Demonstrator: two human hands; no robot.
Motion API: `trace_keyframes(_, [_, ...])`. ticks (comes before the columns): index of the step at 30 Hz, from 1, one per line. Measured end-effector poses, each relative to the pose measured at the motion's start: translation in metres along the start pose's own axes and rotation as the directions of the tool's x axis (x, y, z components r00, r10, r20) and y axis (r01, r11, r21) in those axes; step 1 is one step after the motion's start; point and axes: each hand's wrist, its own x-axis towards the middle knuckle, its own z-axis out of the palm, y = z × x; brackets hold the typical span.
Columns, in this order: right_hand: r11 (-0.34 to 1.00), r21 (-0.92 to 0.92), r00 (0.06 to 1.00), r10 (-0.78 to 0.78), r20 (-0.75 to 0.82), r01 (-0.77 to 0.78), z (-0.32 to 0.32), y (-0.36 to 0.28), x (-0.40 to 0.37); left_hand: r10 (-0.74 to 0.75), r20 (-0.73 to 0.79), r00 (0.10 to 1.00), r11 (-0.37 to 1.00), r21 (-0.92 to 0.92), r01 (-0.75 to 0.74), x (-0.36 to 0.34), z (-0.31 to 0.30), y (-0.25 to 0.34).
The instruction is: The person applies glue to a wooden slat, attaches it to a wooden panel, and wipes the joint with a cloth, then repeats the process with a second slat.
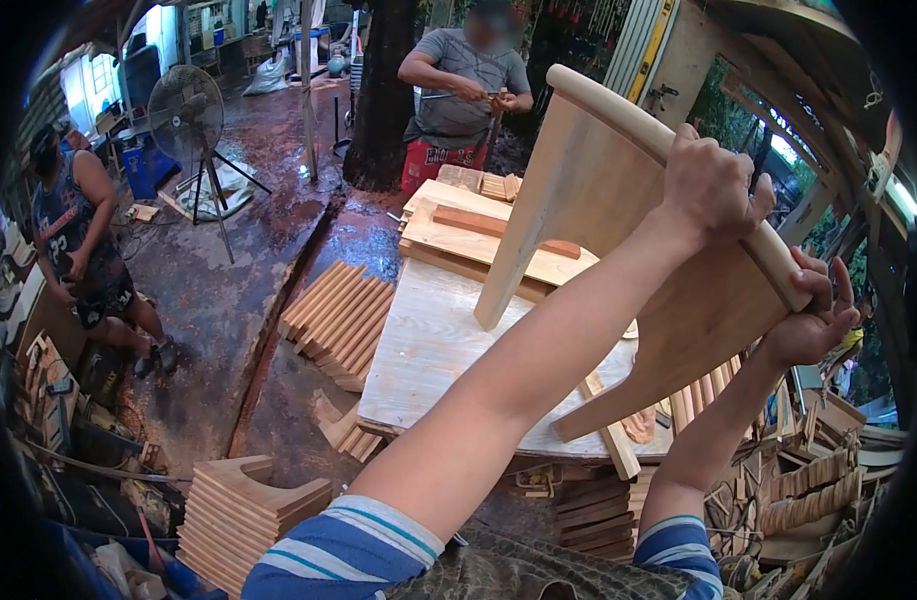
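The largest thing is the wet, dark floor (204, 330), and on it stands the desk (419, 345) with a pale, whitish top. Above this desk is the wooden frame (619, 190), a light-coloured panel with a rounded rail on its upper edge and a wide arch cut between two legs. It is tilted, with the rail toward the upper right; I cannot tell if its legs touch the desk. Across the desk stands a person in a grey shirt (434, 60), who holds a small piece of wood. Another person (79, 200) is at the far left, well apart, and the standing fan (186, 110) is between these two people, farther back. Smaller is the stack of curved boards (234, 515) on the lower left, and then the pile of sticks (337, 315) just beside the desk. The left hand (714, 185) is closed around the rail of the frame, and the right hand (811, 315) grips it near the lower end, with the fingers bent. The smallest is a reddish wooden strip (469, 221), lying on boards at the far side of the desk.
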Motion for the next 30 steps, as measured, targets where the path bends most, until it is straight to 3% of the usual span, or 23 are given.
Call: trace_keyframes(30, [0.997,0.082,0.996,-0.021,0.084,0.014,-0.011,0.004,0.006,-0.009,0.020,1.000,1.000,0.007,0.009,0.001,-0.004,0.004])
